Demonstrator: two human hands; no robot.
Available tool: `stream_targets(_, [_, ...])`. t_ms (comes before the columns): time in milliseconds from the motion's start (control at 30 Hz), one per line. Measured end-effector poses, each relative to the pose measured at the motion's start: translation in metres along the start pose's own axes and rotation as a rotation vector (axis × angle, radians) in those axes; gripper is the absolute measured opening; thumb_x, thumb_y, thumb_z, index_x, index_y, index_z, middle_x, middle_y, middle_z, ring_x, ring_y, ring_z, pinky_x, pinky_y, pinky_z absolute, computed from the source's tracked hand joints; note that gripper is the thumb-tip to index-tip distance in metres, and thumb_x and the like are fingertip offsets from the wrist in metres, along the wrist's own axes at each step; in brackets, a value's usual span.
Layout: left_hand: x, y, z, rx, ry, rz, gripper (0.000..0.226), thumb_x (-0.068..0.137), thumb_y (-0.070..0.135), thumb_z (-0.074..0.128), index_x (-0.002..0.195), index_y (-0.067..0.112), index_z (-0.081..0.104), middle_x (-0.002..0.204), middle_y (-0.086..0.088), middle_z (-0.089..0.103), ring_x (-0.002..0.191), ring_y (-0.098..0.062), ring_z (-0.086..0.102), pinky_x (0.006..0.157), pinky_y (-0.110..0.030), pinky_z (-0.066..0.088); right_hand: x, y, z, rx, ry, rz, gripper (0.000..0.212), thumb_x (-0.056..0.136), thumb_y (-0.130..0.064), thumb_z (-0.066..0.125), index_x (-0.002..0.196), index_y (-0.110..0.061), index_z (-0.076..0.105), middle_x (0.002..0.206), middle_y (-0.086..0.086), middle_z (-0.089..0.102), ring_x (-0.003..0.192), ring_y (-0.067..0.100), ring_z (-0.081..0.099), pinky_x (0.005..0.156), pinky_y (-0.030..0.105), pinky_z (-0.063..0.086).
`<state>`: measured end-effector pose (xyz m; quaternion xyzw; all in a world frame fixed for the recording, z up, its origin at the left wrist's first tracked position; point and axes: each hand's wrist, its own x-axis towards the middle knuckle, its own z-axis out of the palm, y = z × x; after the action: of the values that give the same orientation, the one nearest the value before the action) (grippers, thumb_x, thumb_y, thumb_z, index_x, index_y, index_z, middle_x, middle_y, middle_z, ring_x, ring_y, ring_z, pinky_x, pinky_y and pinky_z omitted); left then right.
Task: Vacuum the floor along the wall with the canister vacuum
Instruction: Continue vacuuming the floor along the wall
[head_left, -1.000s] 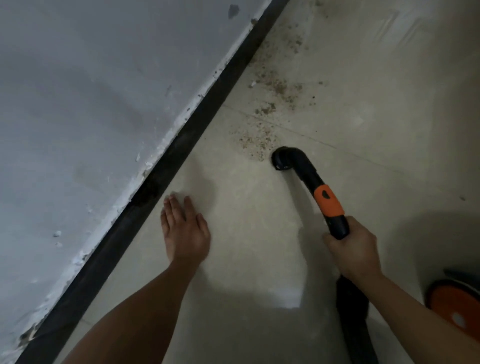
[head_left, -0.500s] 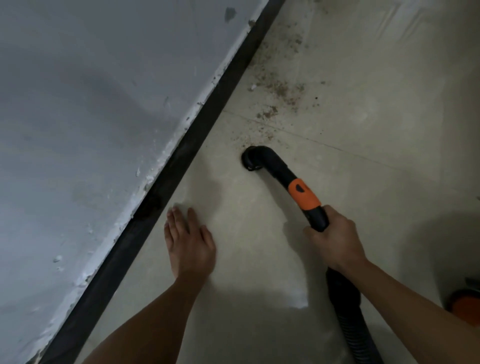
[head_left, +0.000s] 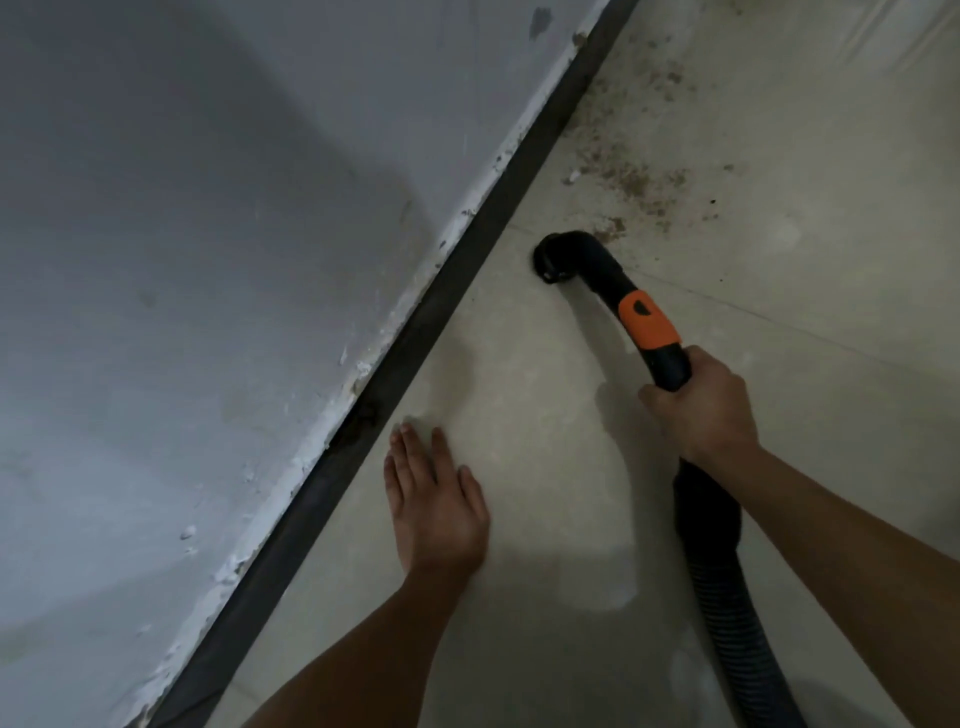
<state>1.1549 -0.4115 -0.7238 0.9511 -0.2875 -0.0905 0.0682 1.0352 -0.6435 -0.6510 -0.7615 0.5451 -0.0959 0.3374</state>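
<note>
While the left hand (head_left: 436, 504) is lying flat on the floor (head_left: 519, 405), fingers straight and close together, seemingly bracing the crouch, the right hand (head_left: 701, 405) is gripping the vacuum handle (head_left: 647, 319) with curled fingers — angling the nozzle (head_left: 558, 257) down near the skirting (head_left: 415, 353), just short of the dirt (head_left: 634, 179).

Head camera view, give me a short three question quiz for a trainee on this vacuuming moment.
1. True or false: the left hand rests flat on the floor.
2. Fill in: the right hand grips the vacuum handle just behind its ____ band.
3. The brown dirt lies: A) beyond the nozzle, B) under the left hand, C) beside the right wrist.
Key: 1 true; 2 orange; 3 A.
</note>
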Motion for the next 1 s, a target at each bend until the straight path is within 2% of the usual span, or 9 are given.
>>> stream_targets(167, [-0.001, -0.002, 0.001, 0.000, -0.005, 0.005, 0.064, 0.098, 0.039, 0.016, 0.152, 0.006, 0.022, 0.159, -0.023, 0.005, 0.149, -0.034, 0.002, 0.121, -0.046, 0.007, -0.003, -0.027, 0.016, -0.077, -0.193, -0.125, 0.025, 0.076, -0.018, 0.073, 0.093, -0.014, 0.055, 0.070, 0.000, 0.054, 0.060, 0.018, 0.052, 0.049, 0.024, 0.034])
stream_targets(400, [0.000, -0.004, -0.002, 0.014, -0.015, 0.001, 0.065, 0.096, 0.040, 0.015, 0.151, 0.007, 0.025, 0.159, -0.022, 0.009, 0.148, -0.034, 0.006, 0.121, -0.045, 0.006, -0.061, -0.007, 0.011, -0.077, -0.278, -0.135, 0.022, 0.074, -0.017, 0.071, 0.087, -0.017, 0.053, 0.072, 0.005, 0.061, 0.064, 0.026, 0.059, 0.057, 0.031, 0.045])
stream_targets(600, [-0.001, -0.001, -0.007, -0.003, -0.008, 0.008, 0.065, 0.095, 0.039, 0.019, 0.151, 0.006, 0.027, 0.159, -0.023, 0.011, 0.148, -0.035, 0.008, 0.121, -0.044, 0.005, -0.091, 0.065, -0.038, -0.032, -0.123, 0.049, 0.023, 0.073, -0.015, 0.072, 0.072, -0.024, 0.051, 0.060, 0.001, 0.059, 0.054, 0.019, 0.058, 0.049, 0.030, 0.044])
stream_targets(733, [-0.004, 0.002, -0.010, 0.017, -0.020, 0.009, 0.067, 0.094, 0.039, 0.014, 0.152, 0.006, 0.024, 0.159, -0.024, 0.008, 0.148, -0.035, 0.006, 0.121, -0.044, 0.003, -0.103, 0.108, -0.071, 0.000, 0.064, 0.216, 0.019, 0.073, -0.013, 0.072, 0.072, -0.020, 0.055, 0.061, 0.004, 0.060, 0.056, 0.021, 0.058, 0.050, 0.029, 0.042])
stream_targets(833, [-0.006, 0.004, -0.009, 0.048, -0.030, 0.030, 0.068, 0.094, 0.038, 0.010, 0.152, 0.005, 0.021, 0.159, -0.025, 0.006, 0.148, -0.035, 0.004, 0.121, -0.045, 0.003, -0.089, 0.115, -0.081, 0.018, 0.178, 0.249, 0.015, 0.075, -0.015, 0.072, 0.077, -0.017, 0.057, 0.066, 0.007, 0.059, 0.061, 0.027, 0.058, 0.053, 0.030, 0.039])
stream_targets(900, [-0.006, 0.006, -0.010, 0.053, -0.036, 0.046, 0.067, 0.094, 0.037, 0.010, 0.152, 0.004, 0.022, 0.159, -0.025, 0.007, 0.148, -0.036, 0.005, 0.121, -0.046, 0.003, -0.083, 0.107, -0.073, 0.005, 0.163, 0.221, 0.016, 0.076, -0.017, 0.070, 0.082, -0.015, 0.056, 0.069, 0.008, 0.059, 0.063, 0.029, 0.057, 0.056, 0.031, 0.039])
stream_targets(1000, [-0.004, 0.010, -0.015, 0.028, -0.046, 0.108, 0.064, 0.093, 0.031, 0.017, 0.148, 0.001, 0.029, 0.156, -0.029, 0.015, 0.147, -0.039, 0.012, 0.121, -0.047, 0.007, -0.090, 0.095, -0.055, 0.003, 0.046, 0.161, 0.018, 0.075, -0.019, 0.069, 0.086, -0.016, 0.055, 0.071, 0.007, 0.060, 0.064, 0.027, 0.058, 0.058, 0.032, 0.043])
